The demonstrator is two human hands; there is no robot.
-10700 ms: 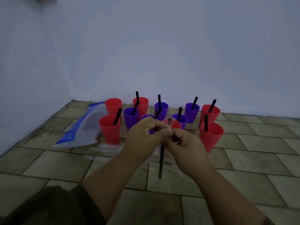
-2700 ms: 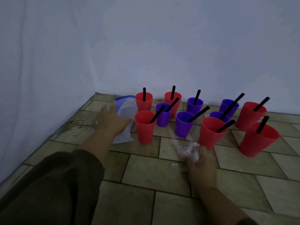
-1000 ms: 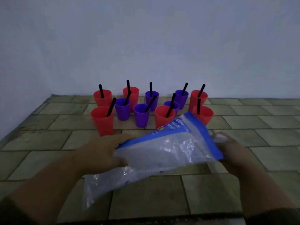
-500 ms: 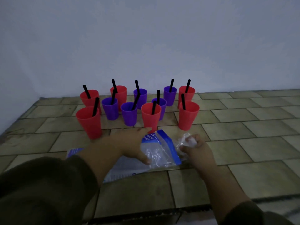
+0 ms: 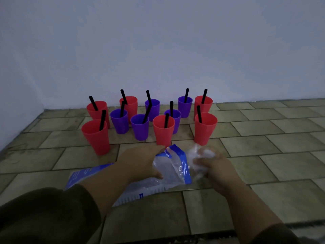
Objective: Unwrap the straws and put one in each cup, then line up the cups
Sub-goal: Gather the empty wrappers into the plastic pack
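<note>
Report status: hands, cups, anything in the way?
Left hand holds bag; right hand grips wrappers. Straws in all cups, clustered, not lined up. Bag lies just before front cups.

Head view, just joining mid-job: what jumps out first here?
A cluster of red and purple cups, each holding a black straw, stands bunched on the tiled floor near the wall, not in a line. Nearer the camera, the left hand holds a blue-and-clear plastic bag while the right hand grips a wad of clear wrappers at its mouth.

white print on blue-edged bag (image 5: 177, 162) too blurred to read
</note>
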